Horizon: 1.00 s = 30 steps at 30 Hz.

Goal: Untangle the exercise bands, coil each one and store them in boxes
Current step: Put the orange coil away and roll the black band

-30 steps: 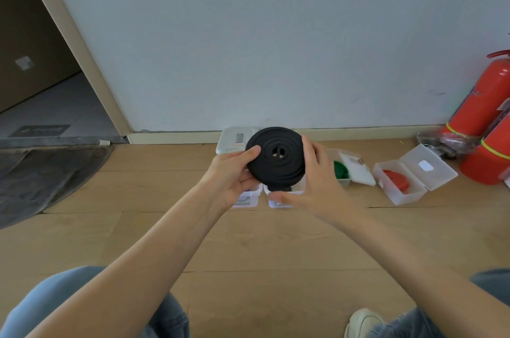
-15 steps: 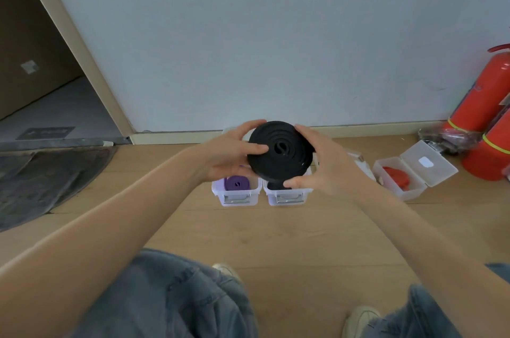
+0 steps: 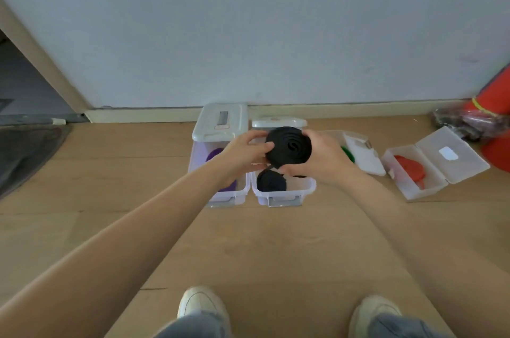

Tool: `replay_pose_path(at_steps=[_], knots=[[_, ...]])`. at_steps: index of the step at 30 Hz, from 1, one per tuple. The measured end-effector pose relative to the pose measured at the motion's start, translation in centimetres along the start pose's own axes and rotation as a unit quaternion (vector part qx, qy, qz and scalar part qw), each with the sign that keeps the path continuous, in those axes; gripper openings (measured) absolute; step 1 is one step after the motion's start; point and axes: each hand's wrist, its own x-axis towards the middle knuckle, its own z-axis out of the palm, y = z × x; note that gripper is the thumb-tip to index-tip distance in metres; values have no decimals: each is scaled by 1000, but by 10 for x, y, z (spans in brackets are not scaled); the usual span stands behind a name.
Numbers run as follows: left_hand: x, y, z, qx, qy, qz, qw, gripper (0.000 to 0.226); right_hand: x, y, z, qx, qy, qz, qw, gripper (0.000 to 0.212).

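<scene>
A black exercise band wound into a flat coil (image 3: pixel 288 146) hangs just above a clear plastic box (image 3: pixel 284 194) on the wooden floor. My left hand (image 3: pixel 242 154) grips the coil's left edge and my right hand (image 3: pixel 320 155) grips its right edge, thumb underneath. Inside that box lies a smaller black coiled band (image 3: pixel 271 181). The clear box to its left (image 3: pixel 240 194) holds a purple band (image 3: pixel 213 155), mostly hidden by my left arm. Further right, an open box holds a green band (image 3: pixel 348 152), and another open box (image 3: pixel 414 188) holds a red coiled band (image 3: pixel 409 168).
The boxes' lids (image 3: pixel 220 121) stand open toward the wall's baseboard. Red fire extinguishers (image 3: pixel 494 108) and a dark plastic bag (image 3: pixel 466 122) sit at the far right. A grey mat (image 3: pixel 24 152) lies at the left by a doorway. My two shoes (image 3: pixel 201 304) show at the bottom.
Both hands have carried the black coil forward and down, from chest height to just above the middle box. The view has tilted down and my feet have come into view.
</scene>
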Motion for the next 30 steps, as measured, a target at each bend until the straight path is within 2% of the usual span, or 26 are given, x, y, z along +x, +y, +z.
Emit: replay_pose_path(at_steps=[2, 4, 8, 12, 16, 20, 26, 30], knots=[[31, -30, -8, 201, 39, 23, 979, 39, 18, 35, 11, -44, -43, 69, 996, 75], [56, -65, -19, 361, 57, 59, 929, 39, 34, 66, 28, -70, -81, 99, 989, 94], [94, -119, -31, 454, 32, 82, 887, 56, 72, 99, 79, -97, -134, 81, 983, 98], [118, -149, -38, 497, -10, 137, 857, 69, 117, 121, 131, -147, -145, 99, 973, 102], [127, -163, -47, 482, -34, 168, 859, 73, 146, 144, 169, -151, -126, 137, 971, 109], [127, -165, -48, 495, -37, 174, 851, 73, 144, 153, 191, -219, -160, 131, 953, 118], [125, -161, -48, 499, -49, 158, 851, 74, 154, 155, 187, -188, -208, 118, 953, 123], [124, -156, -49, 477, -37, 158, 864, 72, 162, 160, 164, -112, -166, 127, 972, 116]])
